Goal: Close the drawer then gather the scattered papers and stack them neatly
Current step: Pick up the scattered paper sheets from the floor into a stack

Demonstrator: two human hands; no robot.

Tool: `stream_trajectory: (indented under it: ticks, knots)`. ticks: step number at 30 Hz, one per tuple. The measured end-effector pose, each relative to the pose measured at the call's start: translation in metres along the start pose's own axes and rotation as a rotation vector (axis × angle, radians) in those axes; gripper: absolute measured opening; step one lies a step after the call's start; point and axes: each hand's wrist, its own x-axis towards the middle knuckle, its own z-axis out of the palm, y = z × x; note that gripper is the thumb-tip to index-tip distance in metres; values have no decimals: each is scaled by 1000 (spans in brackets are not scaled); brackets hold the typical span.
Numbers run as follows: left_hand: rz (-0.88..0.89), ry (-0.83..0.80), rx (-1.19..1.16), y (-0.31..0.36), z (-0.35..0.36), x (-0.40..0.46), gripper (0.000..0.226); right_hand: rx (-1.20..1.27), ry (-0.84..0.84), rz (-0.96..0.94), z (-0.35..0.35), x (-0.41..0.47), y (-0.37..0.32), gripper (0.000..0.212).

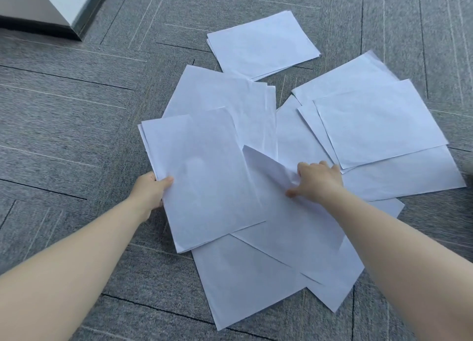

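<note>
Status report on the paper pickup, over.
Left hand holds gathered sheets. Right hand pinching loose sheet. Papers still scattered on carpet. Nothing blocking.

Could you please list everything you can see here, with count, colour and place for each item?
held stack of papers: several sheets, exact count unclear, white, left of centre, gripped at its left edge.
far pile of papers: a few sheets, white, top centre, apart from the rest.
right group of papers: several overlapping sheets, white, right of centre.
near loose papers: several overlapping sheets, white, bottom centre, partly under the held stack.
carpet floor: one, grey tiles with thin lines, under everything.
cabinet corner: one, grey and white, top left.
left hand: one, holding the stack.
right hand: one, pinching a sheet at the centre.
</note>
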Motion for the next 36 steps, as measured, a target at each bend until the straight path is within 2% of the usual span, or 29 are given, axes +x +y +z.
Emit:
stream_trajectory:
  ticks: [2, 6, 8, 11, 13, 18, 21, 24, 26, 29, 36]
  knots:
    - [-8, -3, -48, 2, -3, 1, 13, 79, -40, 20, 3, -5, 2, 41]
    - [-49, -35, -76, 3, -14, 4, 7, 473, -102, 59, 7, -21, 1, 48]
    - [-54, -45, -95, 3, -17, 4, 8, 549, -113, 66, 9, -35, -7, 42]
    - [-53, -49, -96, 3, -19, 2, 10, 512, -73, 70, 20, -58, -27, 23]
    - [-50, -45, -87, 2, -19, 0, 8, 468, -24, 68, 32, -73, -42, 22]
    - [-42, -57, -66, -6, -22, -6, 30, 397, 37, 113, 53, -94, -73, 60]
    - [-58, -63, -51, -12, -29, -8, 27, 306, 68, 132, 55, -97, -82, 64]
    - [-69, -56, -51, -14, -34, -9, 15, 271, 79, 119, 59, -95, -86, 59]
    - [-70, -57, -45, -15, -35, -8, 20, 288, 62, 124, 60, -93, -88, 54]
    - [-73, -57, -37, -15, -32, -8, 29, 393, 18, 163, 63, -90, -89, 43]
    - [-69, -49, -55, -17, -27, -5, 28, 664, -102, 201, 68, -84, -71, 6]
